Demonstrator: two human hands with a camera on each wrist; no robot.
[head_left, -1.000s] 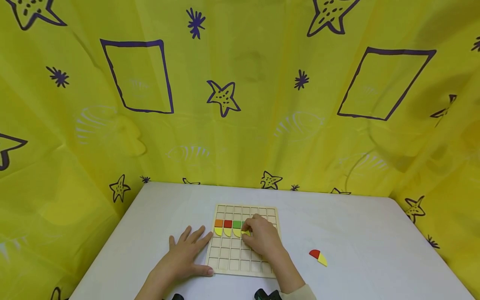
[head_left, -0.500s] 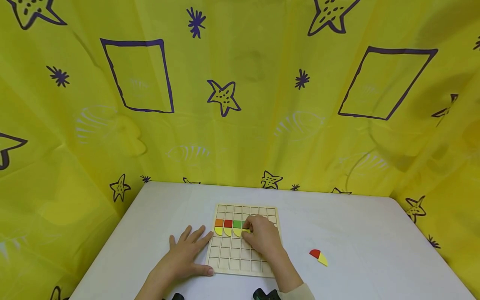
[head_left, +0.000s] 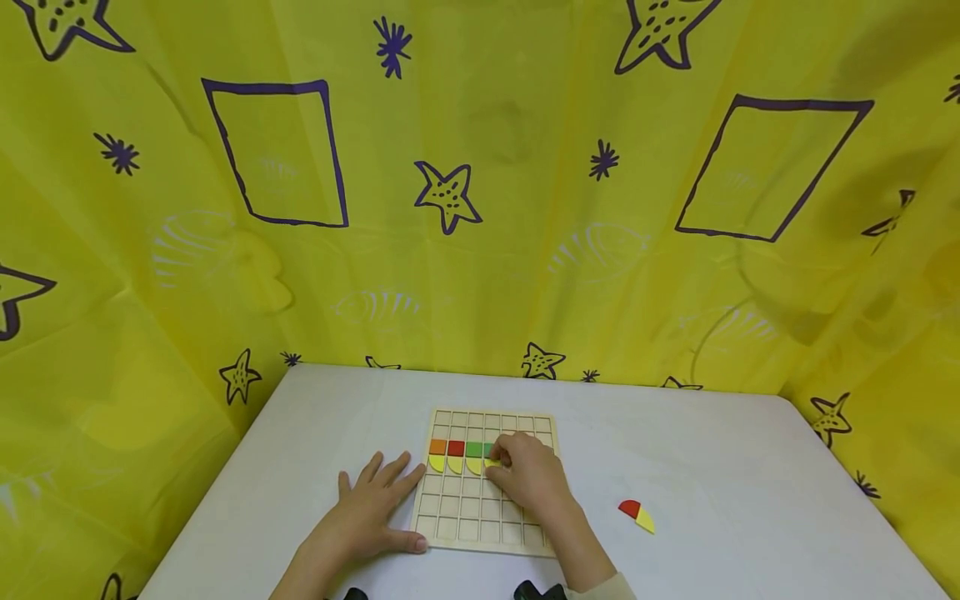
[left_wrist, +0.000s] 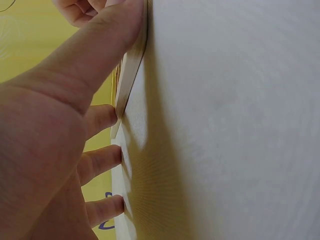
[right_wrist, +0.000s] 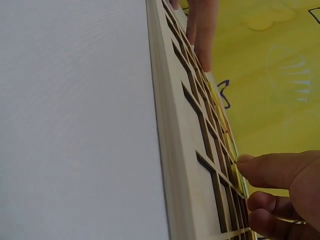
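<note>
R hand sits on the wooden grid board w/ curled fingertips pinching a yellow piece just right of the green tile, while L hand, fingers flat & spread, presses the board's left edge.

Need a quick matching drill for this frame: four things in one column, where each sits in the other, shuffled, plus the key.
1. left hand
2. right hand
3. orange tile
4. loose red and yellow pieces

A. on the white table, right of the grid board
B. leftmost in the coloured row
C. flat against the board's left edge
D. at the row's right end, on a yellow piece

1-C, 2-D, 3-B, 4-A
</note>
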